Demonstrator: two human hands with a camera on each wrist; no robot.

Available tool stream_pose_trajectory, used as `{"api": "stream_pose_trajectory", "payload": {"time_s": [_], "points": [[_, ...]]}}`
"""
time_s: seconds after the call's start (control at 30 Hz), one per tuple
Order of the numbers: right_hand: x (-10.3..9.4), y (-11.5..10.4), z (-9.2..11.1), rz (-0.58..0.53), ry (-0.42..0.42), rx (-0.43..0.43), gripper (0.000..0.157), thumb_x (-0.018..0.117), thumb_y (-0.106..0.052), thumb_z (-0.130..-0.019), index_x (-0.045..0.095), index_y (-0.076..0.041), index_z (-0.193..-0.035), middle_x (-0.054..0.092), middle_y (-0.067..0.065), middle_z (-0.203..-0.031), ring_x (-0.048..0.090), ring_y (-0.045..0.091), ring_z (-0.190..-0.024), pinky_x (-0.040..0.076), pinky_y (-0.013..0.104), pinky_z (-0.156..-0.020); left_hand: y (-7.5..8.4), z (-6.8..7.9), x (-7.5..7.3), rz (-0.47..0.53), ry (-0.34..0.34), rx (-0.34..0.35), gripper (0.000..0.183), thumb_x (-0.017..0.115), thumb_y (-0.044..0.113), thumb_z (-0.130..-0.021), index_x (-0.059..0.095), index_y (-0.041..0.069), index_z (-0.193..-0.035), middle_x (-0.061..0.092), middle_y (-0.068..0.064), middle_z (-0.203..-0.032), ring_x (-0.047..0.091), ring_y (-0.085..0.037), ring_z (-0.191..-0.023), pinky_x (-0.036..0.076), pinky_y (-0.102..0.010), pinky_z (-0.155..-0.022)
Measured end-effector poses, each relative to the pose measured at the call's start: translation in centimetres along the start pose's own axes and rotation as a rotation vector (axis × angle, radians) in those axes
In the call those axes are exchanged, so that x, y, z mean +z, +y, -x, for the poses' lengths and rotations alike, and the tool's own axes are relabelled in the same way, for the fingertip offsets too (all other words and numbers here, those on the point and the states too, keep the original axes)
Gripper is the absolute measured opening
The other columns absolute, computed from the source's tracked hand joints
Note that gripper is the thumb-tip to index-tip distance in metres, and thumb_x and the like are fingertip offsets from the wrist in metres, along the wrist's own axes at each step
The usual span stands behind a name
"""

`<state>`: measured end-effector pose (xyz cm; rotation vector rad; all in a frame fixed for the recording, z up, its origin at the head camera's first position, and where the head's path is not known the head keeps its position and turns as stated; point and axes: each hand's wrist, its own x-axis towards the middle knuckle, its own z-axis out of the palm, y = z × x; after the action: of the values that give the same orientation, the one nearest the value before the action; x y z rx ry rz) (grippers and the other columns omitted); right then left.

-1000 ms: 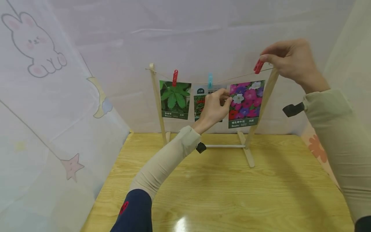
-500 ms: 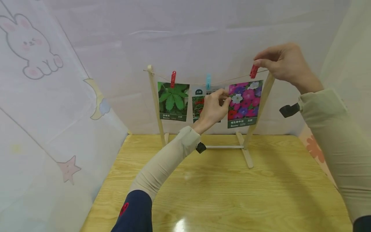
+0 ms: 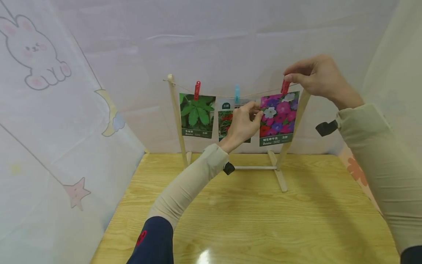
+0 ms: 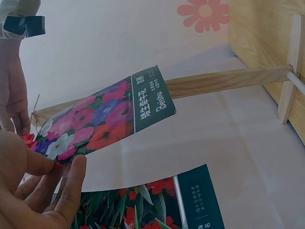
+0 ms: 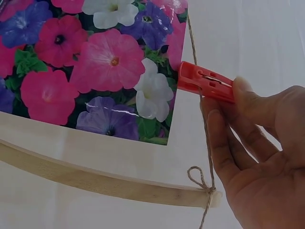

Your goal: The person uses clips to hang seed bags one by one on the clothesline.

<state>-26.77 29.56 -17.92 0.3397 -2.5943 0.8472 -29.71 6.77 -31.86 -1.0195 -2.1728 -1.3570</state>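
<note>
My left hand point(image 3: 245, 121) pinches the left edge of a flower seed packet point(image 3: 279, 117) printed with pink, purple and white blooms. Between the thumb and fingers of my right hand point(image 3: 324, 79) is a red clothespin point(image 5: 205, 82), its tip right at the packet's top edge and overlapping the twine point(image 5: 206, 129). To the left, a second red clothespin point(image 3: 197, 90) holds a green leaf packet point(image 3: 197, 115) on the line. A blue clothespin point(image 3: 237, 94) sits above a red-flower packet point(image 4: 143, 205), which my left hand partly covers in the head view.
The twine runs between two wooden posts point(image 3: 177, 117) of a stand joined low down by a white rod point(image 3: 254, 167). The stand is on a wood-grain table point(image 3: 237, 216). A pale printed cloth point(image 3: 211, 44) hangs close behind it.
My right hand has moved left and down, bringing the red clothespin from near the right post to the flower packet's top edge. My left hand keeps its pinch on the packet.
</note>
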Motion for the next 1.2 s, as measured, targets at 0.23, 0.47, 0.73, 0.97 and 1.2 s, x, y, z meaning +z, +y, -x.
{"api": "stream_pose_trajectory", "payload": {"time_s": [0.23,0.47,0.73,0.97,1.2], "points": [[0.3,-0.2,-0.1,0.056,-0.036,-0.005,0.036,0.068,-0.036,-0.106,0.079,-0.009,-0.128,0.08,0.008,-0.119,0.056,-0.008,-0.094,0.043,0.02,-0.069,0.1,-0.1,-0.1,-0.004,0.008,0.005,0.023,0.062,0.011,-0.108,0.07,-0.001,-0.126,0.081,-0.015,-0.11,0.079,-0.019,-0.086,0.059,-0.017,-0.076],[0.8,-0.3,-0.3,0.058,-0.058,-0.041,0.034,0.069,-0.031,-0.106,0.078,-0.006,-0.128,0.08,0.017,-0.119,0.064,-0.004,-0.093,0.045,0.014,-0.066,0.1,-0.2,-0.4,-0.007,0.017,0.014,0.023,0.062,0.011,-0.108,0.07,-0.001,-0.127,0.081,-0.015,-0.11,0.079,-0.021,-0.088,0.059,-0.017,-0.076],[1.0,-0.5,-0.5,0.071,-0.162,0.005,0.049,0.062,-0.039,-0.108,0.068,-0.008,-0.145,0.069,0.024,-0.14,0.064,0.043,-0.127,0.055,0.051,-0.096,-0.3,-0.2,-0.5,-0.021,0.025,-0.002,0.024,0.063,0.012,-0.108,0.07,0.0,-0.128,0.081,-0.014,-0.111,0.078,-0.02,-0.088,0.058,-0.019,-0.077],[1.0,-0.3,-0.5,0.052,-0.173,-0.032,0.05,0.065,-0.037,-0.107,0.065,-0.008,-0.147,0.069,0.023,-0.14,0.07,0.019,-0.113,0.046,0.019,-0.081,-0.5,-0.1,-0.7,-0.01,0.016,0.001,0.026,0.062,0.01,-0.108,0.07,0.001,-0.131,0.081,-0.015,-0.114,0.079,-0.022,-0.092,0.06,-0.018,-0.079],[1.1,-0.3,-0.5,0.07,-0.141,-0.055,0.047,0.067,-0.034,-0.106,0.067,-0.006,-0.144,0.071,0.024,-0.136,0.059,-0.012,-0.09,0.045,0.019,-0.079,-0.4,0.3,-1.1,0.008,-0.014,-0.024,0.028,0.061,0.011,-0.109,0.069,0.002,-0.135,0.078,-0.014,-0.122,0.078,-0.021,-0.101,0.06,-0.019,-0.084]]}}
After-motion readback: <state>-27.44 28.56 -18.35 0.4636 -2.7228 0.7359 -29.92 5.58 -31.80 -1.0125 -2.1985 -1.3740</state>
